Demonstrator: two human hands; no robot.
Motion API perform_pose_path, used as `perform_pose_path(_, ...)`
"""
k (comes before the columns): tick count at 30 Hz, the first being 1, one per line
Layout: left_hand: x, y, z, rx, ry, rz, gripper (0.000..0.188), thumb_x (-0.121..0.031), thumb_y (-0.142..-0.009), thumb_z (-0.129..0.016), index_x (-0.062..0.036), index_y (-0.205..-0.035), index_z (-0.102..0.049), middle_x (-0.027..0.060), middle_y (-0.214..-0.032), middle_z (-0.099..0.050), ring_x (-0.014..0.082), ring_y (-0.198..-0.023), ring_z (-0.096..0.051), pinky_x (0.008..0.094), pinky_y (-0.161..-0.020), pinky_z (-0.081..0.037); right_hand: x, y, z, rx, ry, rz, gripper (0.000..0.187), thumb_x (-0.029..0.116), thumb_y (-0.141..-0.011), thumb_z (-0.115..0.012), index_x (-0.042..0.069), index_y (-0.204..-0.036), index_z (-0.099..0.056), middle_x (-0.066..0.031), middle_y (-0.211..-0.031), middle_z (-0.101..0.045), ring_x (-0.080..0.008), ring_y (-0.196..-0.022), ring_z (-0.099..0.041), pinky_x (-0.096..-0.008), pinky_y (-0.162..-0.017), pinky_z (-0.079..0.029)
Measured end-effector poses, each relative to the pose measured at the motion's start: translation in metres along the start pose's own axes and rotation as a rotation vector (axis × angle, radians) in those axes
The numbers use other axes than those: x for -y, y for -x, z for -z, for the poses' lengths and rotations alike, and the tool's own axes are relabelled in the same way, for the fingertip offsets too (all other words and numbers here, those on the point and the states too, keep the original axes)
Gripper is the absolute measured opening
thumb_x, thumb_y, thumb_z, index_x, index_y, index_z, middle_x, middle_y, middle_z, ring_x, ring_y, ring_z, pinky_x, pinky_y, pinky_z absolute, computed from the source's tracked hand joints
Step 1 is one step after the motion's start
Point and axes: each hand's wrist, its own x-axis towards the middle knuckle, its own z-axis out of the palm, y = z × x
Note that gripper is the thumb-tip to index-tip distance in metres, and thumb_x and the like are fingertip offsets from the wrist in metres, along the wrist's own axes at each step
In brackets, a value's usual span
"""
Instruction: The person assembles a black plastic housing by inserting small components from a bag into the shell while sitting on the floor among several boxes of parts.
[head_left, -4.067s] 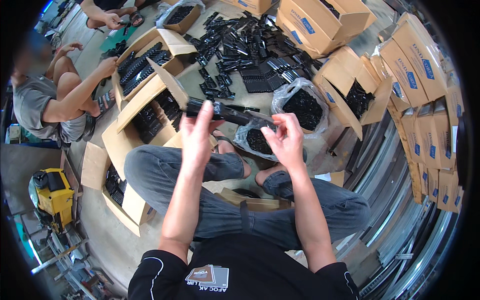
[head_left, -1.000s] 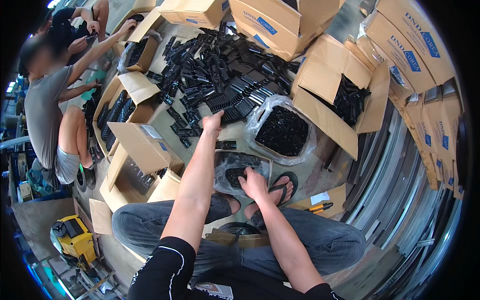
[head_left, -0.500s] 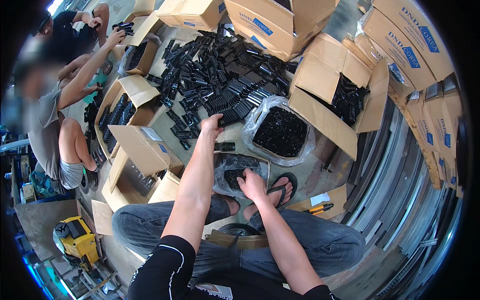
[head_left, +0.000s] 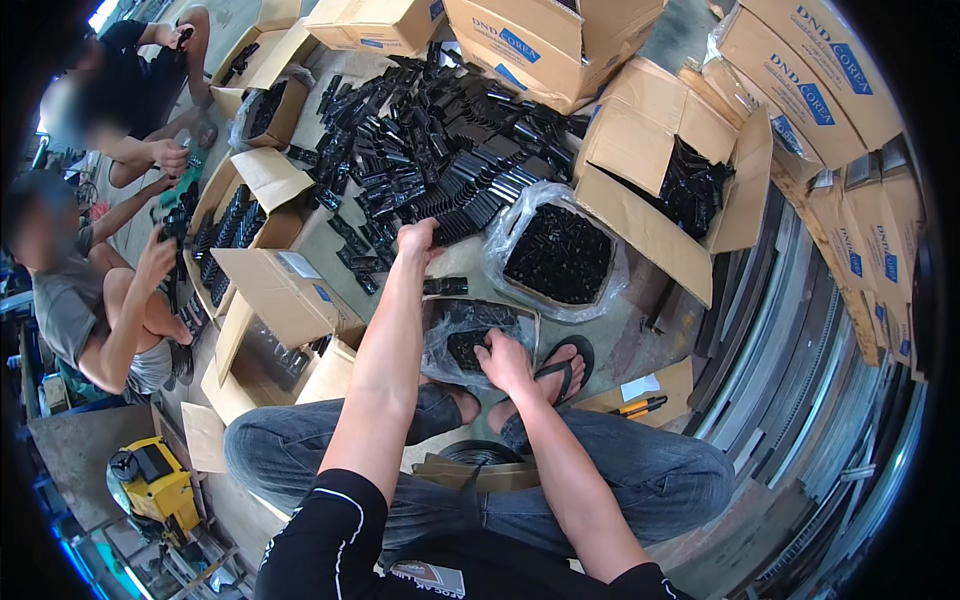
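Note:
My left hand [head_left: 418, 238] reaches forward with fingers closed at the near end of a neat row of flat black parts [head_left: 470, 205]. It seems to grip the end part, though the fingertips are partly hidden. Beside my foot, my right hand [head_left: 503, 360] lies over a small box lined with clear plastic [head_left: 437, 340], holding small black pieces [head_left: 466, 350]. Its fingers are curled together; whatever they hold cannot be made out. A single black part [head_left: 446, 286] lies on the floor between my hands. Behind the row spreads a large loose pile of black parts [head_left: 375, 150].
A plastic-lined box of small black pieces [head_left: 560, 255] stands right of the row. Open cartons [head_left: 640, 235] surround the pile. Two people [head_left: 75, 310] sit at the left near a carton of stacked parts [head_left: 285, 185]. Metal profiles [head_left: 760, 350] lie at right, a yellow-handled cutter [head_left: 640, 407] nearer.
My hands stay nearly in place. At the left, the nearer person has leaned back and drawn in an arm that reached toward the other person with black parts.

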Motion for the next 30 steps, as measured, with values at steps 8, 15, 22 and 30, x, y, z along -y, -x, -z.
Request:
perform_pose_path(8, 0.001, 0.004, 0.050, 0.095, 0.125, 0.009, 0.012, -0.015, -0.080, -0.052, -0.0054, -0.086, -0.057, 0.0060, -0.072, -0.052, 0.0196, -0.059, -0.052, 0.0422, -0.054, -0.050, 0.012, 0.007, -0.003, 0.011, 0.093, 0.083, 0.030, 0.024, -0.086, -0.069, 0.003, -0.106, -0.061, -0.0238, -0.101, -0.067, -0.0442, -0.093, -0.067, -0.0532, -0.081, -0.053)
perform_pose_path(15, 0.026, 0.069, 0.088, 0.292, 0.271, -0.007, 0.019, -0.016, -0.084, -0.047, -0.0042, -0.092, -0.059, 0.0038, -0.069, -0.058, 0.0148, -0.053, -0.052, 0.0317, -0.045, -0.040, 0.014, 0.010, -0.007, 0.160, 0.392, 0.161, 0.039, 0.021, -0.080, -0.075, 0.009, -0.114, -0.059, -0.0213, -0.111, -0.059, -0.0427, -0.099, -0.065, -0.0514, -0.082, -0.055)
perform_pose_path(22, 0.028, 0.176, 0.104, 0.600, 0.564, -0.205, 0.032, -0.021, -0.093, -0.046, -0.0036, -0.118, -0.058, 0.0036, -0.069, -0.056, 0.0137, -0.053, -0.050, 0.0287, -0.047, -0.039, 0.032, 0.024, -0.001, 0.121, 0.487, 0.265, 0.047, 0.023, -0.076, -0.078, 0.009, -0.116, -0.058, -0.0209, -0.117, -0.053, -0.0419, -0.112, -0.057, -0.0511, -0.090, -0.053)
perform_pose_path(30, -0.006, 0.272, 0.145, 0.626, 0.348, -0.337, 0.017, -0.009, -0.091, -0.054, 0.0005, -0.104, -0.057, 0.0136, -0.081, -0.071, 0.0176, -0.056, -0.064, 0.0286, -0.051, -0.055, 0.011, 0.019, -0.010, 0.181, 0.601, 0.195, 0.038, 0.031, -0.079, -0.073, 0.010, -0.109, -0.063, -0.0193, -0.101, -0.069, -0.0397, -0.097, -0.068, -0.0498, -0.084, -0.054)
